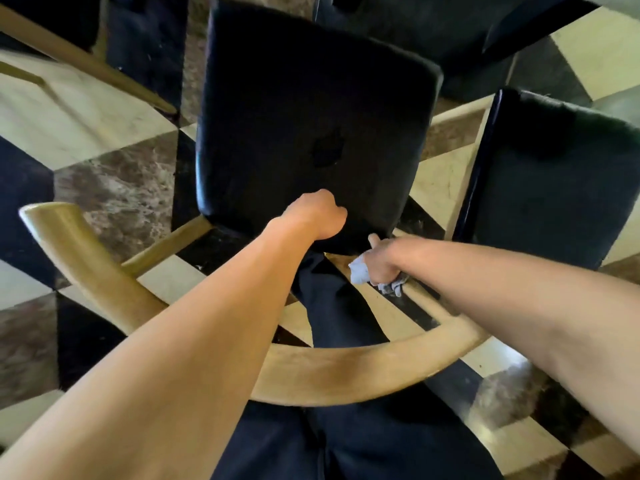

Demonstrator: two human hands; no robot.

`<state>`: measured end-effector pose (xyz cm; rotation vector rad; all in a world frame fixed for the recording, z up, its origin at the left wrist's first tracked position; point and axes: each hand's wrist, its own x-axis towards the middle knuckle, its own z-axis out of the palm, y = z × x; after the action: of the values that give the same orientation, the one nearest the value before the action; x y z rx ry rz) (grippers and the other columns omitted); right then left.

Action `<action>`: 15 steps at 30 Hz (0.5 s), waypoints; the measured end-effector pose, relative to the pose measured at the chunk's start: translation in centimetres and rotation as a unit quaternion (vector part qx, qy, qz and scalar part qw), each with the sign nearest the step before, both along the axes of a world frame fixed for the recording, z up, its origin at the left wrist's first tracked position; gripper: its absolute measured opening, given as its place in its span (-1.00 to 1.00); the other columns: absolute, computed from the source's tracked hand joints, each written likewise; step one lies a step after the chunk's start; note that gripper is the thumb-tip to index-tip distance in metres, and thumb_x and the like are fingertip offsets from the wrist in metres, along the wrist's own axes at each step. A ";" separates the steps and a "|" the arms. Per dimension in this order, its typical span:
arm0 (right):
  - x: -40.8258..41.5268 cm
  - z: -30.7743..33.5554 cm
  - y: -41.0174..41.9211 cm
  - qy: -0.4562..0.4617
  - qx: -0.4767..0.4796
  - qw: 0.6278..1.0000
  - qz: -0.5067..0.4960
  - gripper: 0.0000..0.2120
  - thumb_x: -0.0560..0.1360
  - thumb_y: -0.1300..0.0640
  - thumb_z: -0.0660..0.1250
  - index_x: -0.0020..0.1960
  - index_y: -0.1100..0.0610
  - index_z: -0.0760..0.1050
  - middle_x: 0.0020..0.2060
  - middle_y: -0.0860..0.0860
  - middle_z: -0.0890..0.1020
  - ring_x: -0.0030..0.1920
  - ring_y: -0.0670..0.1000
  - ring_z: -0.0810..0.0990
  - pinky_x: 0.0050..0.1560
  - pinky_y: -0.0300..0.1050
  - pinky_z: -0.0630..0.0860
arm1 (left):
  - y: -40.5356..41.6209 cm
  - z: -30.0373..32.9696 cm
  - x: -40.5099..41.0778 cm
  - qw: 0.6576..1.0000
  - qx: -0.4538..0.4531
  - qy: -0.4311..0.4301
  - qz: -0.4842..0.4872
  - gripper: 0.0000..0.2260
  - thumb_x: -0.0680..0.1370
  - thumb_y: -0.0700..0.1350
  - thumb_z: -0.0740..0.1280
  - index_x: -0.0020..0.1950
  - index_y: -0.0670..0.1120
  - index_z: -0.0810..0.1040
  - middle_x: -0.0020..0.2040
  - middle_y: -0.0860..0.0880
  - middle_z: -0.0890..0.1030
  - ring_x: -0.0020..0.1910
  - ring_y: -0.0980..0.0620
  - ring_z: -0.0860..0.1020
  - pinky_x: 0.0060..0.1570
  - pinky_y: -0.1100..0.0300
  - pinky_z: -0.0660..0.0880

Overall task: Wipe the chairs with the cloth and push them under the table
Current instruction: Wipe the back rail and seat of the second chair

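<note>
The left hand [317,214] is curled into a closed grip at the near edge of the black seat [311,116], fingers tucked over or under that edge; whether they clamp the cushion cannot be told. The right hand [382,259] is pressed together around a crumpled pale blue cloth [358,271], thumb pointing up toward the seat's near right corner. The cloth bunches out on both sides of the fist and lies against a light wooden rail [415,292] of the chair frame, just below that corner.

Both forearms reach over the curved wooden backrest [329,372], which arcs across the lower part of the view. The person's dark trouser leg [332,313] shows between backrest and seat.

A second chair [554,174] with a black seat stands just to the right, close beside the first. The dark bench [467,32] edge lies at the top, beyond the seat's far end. Below everything is a floor [104,126] of cream, black and brown tiles.
</note>
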<state>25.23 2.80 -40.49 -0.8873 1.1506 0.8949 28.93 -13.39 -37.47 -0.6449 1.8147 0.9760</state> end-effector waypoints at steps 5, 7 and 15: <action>-0.6 2.2 0.3 0.005 -0.002 0.993 -0.117 -0.63 0.57 0.09 0.33 0.35 0.13 0.51 0.43 0.23 0.42 0.38 0.29 0.47 0.33 0.15 0.43 | -0.5 -0.1 0.1 0.999 0.014 -0.026 -0.012 -0.79 0.64 0.00 0.16 0.04 -0.13 0.45 -0.04 -0.09 0.55 -0.04 -0.14 0.56 -0.16 0.06 0.42; -0.9 4.7 0.2 -0.043 0.032 0.993 -0.106 -0.87 0.59 0.08 0.33 0.10 0.07 0.58 0.32 0.19 0.58 0.22 0.22 0.60 0.16 0.07 0.54 | -0.8 0.5 0.1 1.000 0.021 -0.019 -0.008 -0.77 0.64 0.02 0.16 0.08 -0.13 0.46 -0.06 -0.07 0.54 -0.03 -0.14 0.56 -0.15 0.06 0.42; -1.2 9.5 1.3 -0.246 -0.072 0.950 0.177 -0.84 0.65 0.25 0.12 -0.06 0.09 0.41 0.08 0.12 0.48 0.25 0.24 0.40 0.26 0.21 0.39 | -3.6 2.6 -0.1 1.000 -0.009 0.006 0.020 -0.68 0.63 0.05 0.17 0.21 -0.14 0.50 -0.09 -0.05 0.54 -0.09 -0.10 0.56 -0.15 0.04 0.47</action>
<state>24.03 4.11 -31.01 -1.3766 0.6358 0.8150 28.86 -17.02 -34.84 -0.6907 1.8293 0.9931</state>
